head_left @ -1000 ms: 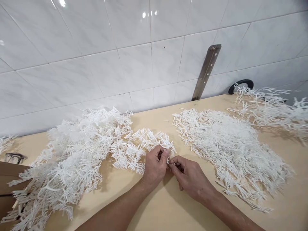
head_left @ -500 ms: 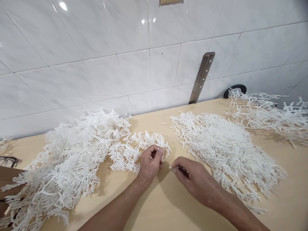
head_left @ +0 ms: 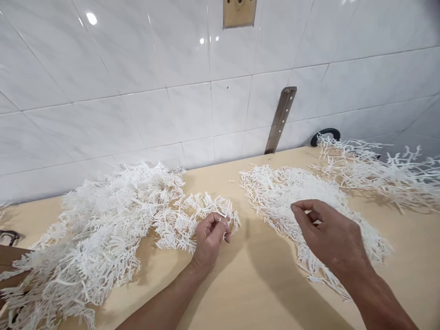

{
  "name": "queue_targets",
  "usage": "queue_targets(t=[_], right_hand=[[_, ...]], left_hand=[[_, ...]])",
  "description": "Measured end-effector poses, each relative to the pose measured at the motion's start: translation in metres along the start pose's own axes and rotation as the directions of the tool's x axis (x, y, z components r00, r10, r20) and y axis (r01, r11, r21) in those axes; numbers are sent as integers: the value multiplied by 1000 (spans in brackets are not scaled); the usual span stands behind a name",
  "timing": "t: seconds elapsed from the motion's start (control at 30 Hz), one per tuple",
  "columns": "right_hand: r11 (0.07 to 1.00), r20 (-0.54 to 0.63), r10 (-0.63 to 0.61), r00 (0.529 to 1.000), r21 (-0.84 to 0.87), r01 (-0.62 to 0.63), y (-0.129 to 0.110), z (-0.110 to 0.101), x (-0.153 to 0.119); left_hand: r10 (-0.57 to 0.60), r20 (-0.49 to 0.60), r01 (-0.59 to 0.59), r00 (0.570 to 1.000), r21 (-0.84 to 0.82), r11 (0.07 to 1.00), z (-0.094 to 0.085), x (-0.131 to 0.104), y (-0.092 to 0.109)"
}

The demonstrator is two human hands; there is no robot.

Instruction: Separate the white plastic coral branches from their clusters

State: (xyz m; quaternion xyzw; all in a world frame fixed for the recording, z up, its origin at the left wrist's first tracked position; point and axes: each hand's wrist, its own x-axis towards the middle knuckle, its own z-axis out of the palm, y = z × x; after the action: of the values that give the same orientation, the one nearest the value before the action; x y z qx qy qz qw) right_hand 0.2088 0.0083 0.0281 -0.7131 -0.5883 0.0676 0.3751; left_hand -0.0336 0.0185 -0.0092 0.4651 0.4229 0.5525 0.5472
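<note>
My left hand point(head_left: 209, 238) pinches a small white branched plastic piece point(head_left: 222, 214) between thumb and forefinger. Just behind it lies a small cluster of white branched pieces point(head_left: 180, 220), joined to a large tangled heap point(head_left: 99, 229) on the left. My right hand point(head_left: 330, 233) is raised over the front of a flatter pile of short, thin white pieces point(head_left: 285, 188). Its thumb and forefinger are pressed together; whether something small sits between the tips is not visible. The hand covers part of this pile.
Larger white branching frames point(head_left: 381, 169) lie at the right, beside a black ring-shaped object point(head_left: 326, 135). A metal strip with holes point(head_left: 281, 120) leans on the tiled wall point(head_left: 137, 55). At the left edge are a brown box point(head_left: 13, 266) and dark-framed glasses point(head_left: 9, 236).
My right hand has moved right and up, from beside my left hand to above the right-hand pile. My left hand has stayed nearly in place. The view has tilted slightly upward.
</note>
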Motion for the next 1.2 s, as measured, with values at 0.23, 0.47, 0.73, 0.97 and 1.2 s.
queue_targets(t=[0.23,0.47,0.73,0.97,1.2], right_hand=[[921,508,-52,860,357,-156,-25,36,-25],[837,605,-111,788,485,-255,-36,53,-38],[852,392,-167,905,520,-68,-35,54,-40],[844,359,-339,869,525,112,-44,49,-45],[756,281,-470,837,617,218,-45,52,-47]], left_hand=[[65,89,-96,994,406,909,6,-7,-6],[248,331,-404,911,588,700,8,-12,-10],[111,195,-192,975,468,863,12,-12,1],[-138,192,125,972,78,989,11,-9,3],[-229,309,322,923,-295,900,10,-8,16]])
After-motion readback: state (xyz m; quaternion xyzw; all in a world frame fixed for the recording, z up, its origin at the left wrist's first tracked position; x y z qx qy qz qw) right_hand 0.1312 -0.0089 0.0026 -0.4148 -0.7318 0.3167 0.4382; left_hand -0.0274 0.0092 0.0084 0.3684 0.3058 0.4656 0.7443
